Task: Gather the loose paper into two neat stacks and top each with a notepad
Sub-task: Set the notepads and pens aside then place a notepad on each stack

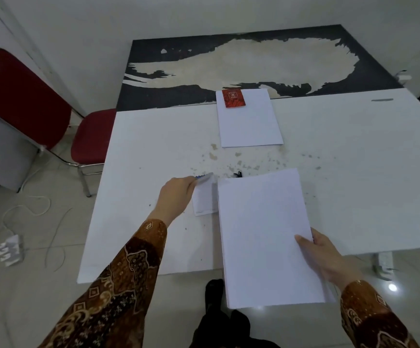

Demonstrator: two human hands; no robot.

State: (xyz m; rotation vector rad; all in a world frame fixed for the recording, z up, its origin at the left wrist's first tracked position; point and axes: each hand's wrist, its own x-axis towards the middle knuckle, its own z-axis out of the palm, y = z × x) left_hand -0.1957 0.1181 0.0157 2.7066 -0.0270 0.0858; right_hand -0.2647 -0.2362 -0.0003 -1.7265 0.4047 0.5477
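The right hand [328, 257], at the lower right of the frame, grips the near stack of paper [266, 237] by its right edge, thumb lying on the top sheet and the fingers hidden beneath; the stack's near end juts out past the front edge of the bench [354, 151]. The left hand [175, 197], just left of centre, reaches forward with its fingers curled round a small notepad [204, 197], which shows a blue strip along its far edge and lies just beside the stack's upper left corner; motion blur makes it hard to tell whether the pad rests on the bench or is lifted off it. Both forearms wear brown patterned sleeves [118, 285]. Further up the frame, a second stack of paper [250, 124] lies squared on the bench with a red notepad [233, 98] on its far left corner. Between the two stacks the white bench top is speckled with brownish stains, and a small dark object [238, 174] peeks out behind the near stack, too hidden to identify. Behind the bench stands a dark table [379, 71] with its surface badly peeled. At the upper left is a red chair [28, 101]; on the tiled floor at lower left lie a power strip [10, 249] and loose cables.
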